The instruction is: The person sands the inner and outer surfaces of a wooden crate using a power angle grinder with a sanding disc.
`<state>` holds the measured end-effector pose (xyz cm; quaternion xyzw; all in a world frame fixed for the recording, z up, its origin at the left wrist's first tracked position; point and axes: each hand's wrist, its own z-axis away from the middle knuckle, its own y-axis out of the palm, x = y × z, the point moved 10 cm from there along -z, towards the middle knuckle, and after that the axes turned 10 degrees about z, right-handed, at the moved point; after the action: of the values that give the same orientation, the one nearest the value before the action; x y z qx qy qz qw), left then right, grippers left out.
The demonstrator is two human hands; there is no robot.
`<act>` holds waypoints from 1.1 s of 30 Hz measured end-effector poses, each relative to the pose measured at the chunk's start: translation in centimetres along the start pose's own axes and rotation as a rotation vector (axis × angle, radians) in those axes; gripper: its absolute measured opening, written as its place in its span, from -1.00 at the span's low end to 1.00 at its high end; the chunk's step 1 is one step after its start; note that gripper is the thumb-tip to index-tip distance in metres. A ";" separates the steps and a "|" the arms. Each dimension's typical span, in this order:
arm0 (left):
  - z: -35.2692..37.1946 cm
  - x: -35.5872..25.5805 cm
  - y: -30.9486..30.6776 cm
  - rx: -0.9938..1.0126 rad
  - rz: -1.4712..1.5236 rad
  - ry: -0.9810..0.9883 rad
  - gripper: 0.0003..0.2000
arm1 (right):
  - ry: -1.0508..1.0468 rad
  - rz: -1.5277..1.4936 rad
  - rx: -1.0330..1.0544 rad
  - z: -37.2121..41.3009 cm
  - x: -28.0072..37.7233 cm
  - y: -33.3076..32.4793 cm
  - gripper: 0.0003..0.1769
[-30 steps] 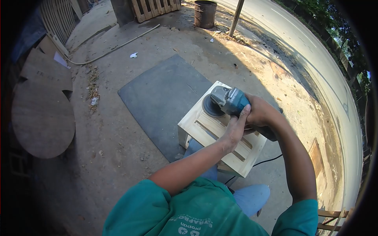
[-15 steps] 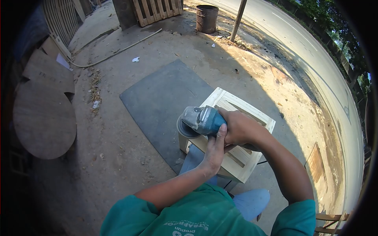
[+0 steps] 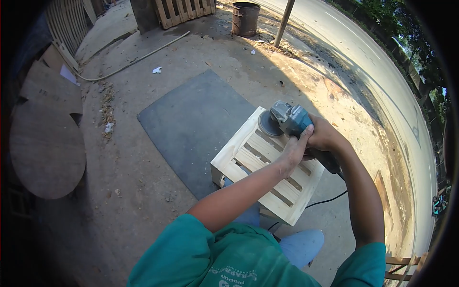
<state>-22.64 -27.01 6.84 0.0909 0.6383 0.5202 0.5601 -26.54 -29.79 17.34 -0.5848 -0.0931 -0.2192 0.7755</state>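
A teal and grey angle grinder (image 3: 295, 122) is gripped in both hands, its round disc (image 3: 267, 125) over the far corner of a pale slatted wooden stool (image 3: 238, 141). My right hand (image 3: 327, 135) wraps around the grinder's body from the right. Closed against its near side is my left hand (image 3: 296, 150), thumb up along the casing. The stool's slatted face is turned up, close in front of my lap, and my forearms cross above part of it. A black cord (image 3: 329, 201) trails from the grinder's rear beside the stool.
A dark flat sheet (image 3: 191, 119) lies on the concrete under and beyond the stool. Cut wooden boards (image 3: 45, 148) lean at the left. A hose (image 3: 138, 60), a rusty drum (image 3: 245, 20) and a post (image 3: 284, 24) stand or lie farther off, near the road.
Both hands have carried the grinder right and away from me, from the stool's left side to its far corner. More of the slatted top now shows.
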 end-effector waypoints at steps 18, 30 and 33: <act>7.3 15.2 10.7 0.228 -0.015 -0.095 -0.13 | 0.263 -0.102 -0.178 19.4 -8.7 2.6 -0.22; 11.7 -0.7 -2.3 -0.088 0.054 0.076 -0.25 | -0.085 0.215 0.012 4.9 6.9 5.4 -0.16; 13.2 1.4 -0.7 -0.091 0.071 0.072 -0.23 | -0.095 0.225 0.023 7.1 6.4 5.9 -0.19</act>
<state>-12.12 -18.89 7.66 0.0690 0.6301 0.5711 0.5216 -17.43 -23.19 16.90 -0.5925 -0.0659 -0.1019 0.7964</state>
